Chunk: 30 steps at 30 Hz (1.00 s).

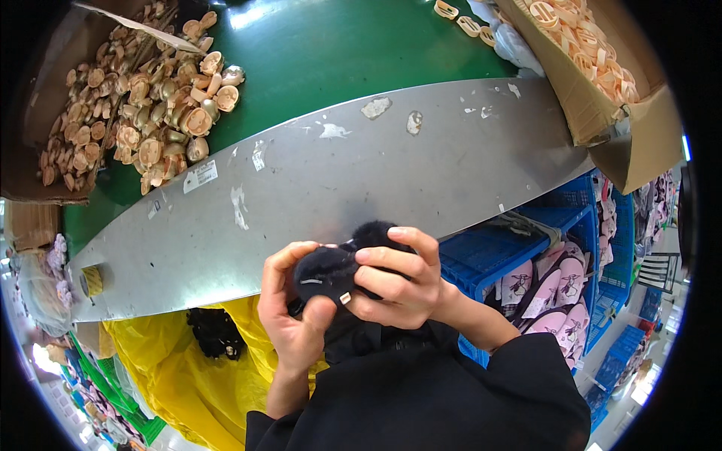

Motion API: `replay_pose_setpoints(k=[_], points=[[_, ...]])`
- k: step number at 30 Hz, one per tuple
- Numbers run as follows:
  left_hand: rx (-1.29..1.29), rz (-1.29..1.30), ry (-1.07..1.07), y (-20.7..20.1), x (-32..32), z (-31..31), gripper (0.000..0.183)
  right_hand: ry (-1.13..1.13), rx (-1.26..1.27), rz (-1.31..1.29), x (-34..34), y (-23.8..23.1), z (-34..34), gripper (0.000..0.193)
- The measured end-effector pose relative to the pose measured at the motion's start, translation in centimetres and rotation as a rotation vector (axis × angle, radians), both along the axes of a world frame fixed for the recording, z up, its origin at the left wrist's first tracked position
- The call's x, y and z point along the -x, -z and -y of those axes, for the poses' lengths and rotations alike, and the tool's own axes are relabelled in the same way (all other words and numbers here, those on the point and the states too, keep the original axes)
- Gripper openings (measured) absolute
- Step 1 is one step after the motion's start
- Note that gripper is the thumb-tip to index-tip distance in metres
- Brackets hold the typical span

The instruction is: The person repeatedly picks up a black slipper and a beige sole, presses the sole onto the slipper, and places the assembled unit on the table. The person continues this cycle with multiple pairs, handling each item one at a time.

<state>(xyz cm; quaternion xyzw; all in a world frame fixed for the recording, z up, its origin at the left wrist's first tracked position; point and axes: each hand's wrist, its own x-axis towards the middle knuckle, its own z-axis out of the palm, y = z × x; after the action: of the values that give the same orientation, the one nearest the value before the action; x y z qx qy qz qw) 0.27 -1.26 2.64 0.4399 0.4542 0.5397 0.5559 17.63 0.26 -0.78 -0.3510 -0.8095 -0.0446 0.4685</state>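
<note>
Both of my hands are closed around a soft black plush piece (323, 272) above the near edge of the metal table. The fingers and thumb of my left hand (289, 312) grip its rounded left side. My right hand (402, 282) wraps over its right side, where a fluffy black part (374, 234) sticks up past the fingers. A thin pale line shows on the plush face. A small cream tab (345, 298) sits at its lower edge, between my two hands. My palms and fingers hide much of the plush piece.
Across the grey metal table (361, 165) lies a green surface (301, 45). Cream and gold rounded parts (150, 113) fill the left carton; cream oval parts (579, 45) fill the right one. A yellow bag (173, 368) holds black pieces. Blue crates (481, 259) hold pink slippers (553, 293).
</note>
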Motion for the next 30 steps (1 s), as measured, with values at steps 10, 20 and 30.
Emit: replay_pose_setpoints(k=[10, 20, 30], points=[[-0.104, 0.093, -0.209, 1.1, -2.0, 0.7, 0.024, -0.105, -0.004, -0.132, 1.3, 1.4, 1.3, 0.003], [0.041, 0.081, -0.257, 1.0, -3.3, 1.7, 0.027, -0.068, -0.046, -0.152, 2.5, 2.6, 1.6, 0.003], [-0.124, 0.037, -0.188, 1.4, -2.0, 0.5, 0.031, -0.108, -0.017, -0.205, 2.8, 3.7, 1.9, 0.007]])
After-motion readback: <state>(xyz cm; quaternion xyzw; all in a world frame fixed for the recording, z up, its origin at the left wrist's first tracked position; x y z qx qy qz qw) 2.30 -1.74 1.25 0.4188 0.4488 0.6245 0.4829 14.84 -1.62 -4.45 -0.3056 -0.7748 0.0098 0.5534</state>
